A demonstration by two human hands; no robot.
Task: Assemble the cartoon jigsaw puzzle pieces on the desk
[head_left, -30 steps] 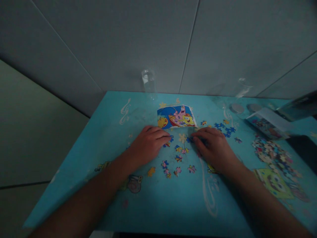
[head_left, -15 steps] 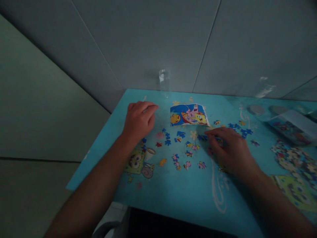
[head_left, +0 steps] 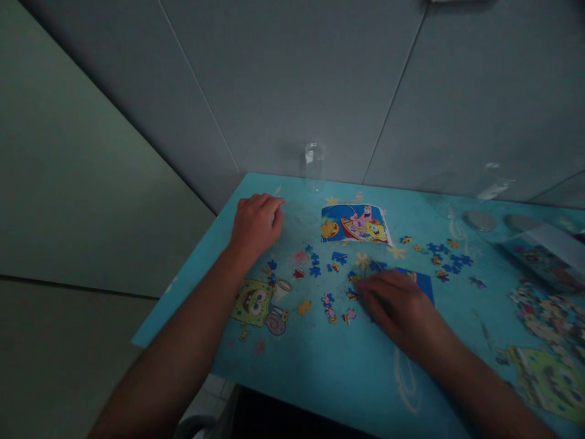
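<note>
My left hand [head_left: 255, 223] rests on the turquoise cartoon-printed table [head_left: 347, 366] near its far left corner, fingers curled loosely with nothing visible in them. My right hand [head_left: 397, 303] lies palm down among loose jigsaw pieces [head_left: 326, 268], fingertips pointing left at a small piece [head_left: 352, 295]. A joined blue puzzle section [head_left: 420, 281] shows just behind its knuckles. A printed cartoon picture [head_left: 355, 222] lies flat beyond the pieces. Whether the right fingers pinch a piece is hidden.
A clear glass jar [head_left: 314, 163] stands at the table's back edge by the grey wall. More blue pieces [head_left: 445, 259] and a pile of pieces [head_left: 543, 305] lie to the right, with two round lids [head_left: 478, 221] and a clear box [head_left: 543, 250].
My left hand lifted off the pieces and went to the far left corner. My right hand slid toward me and left, uncovering the blue joined section. The view has shifted left.
</note>
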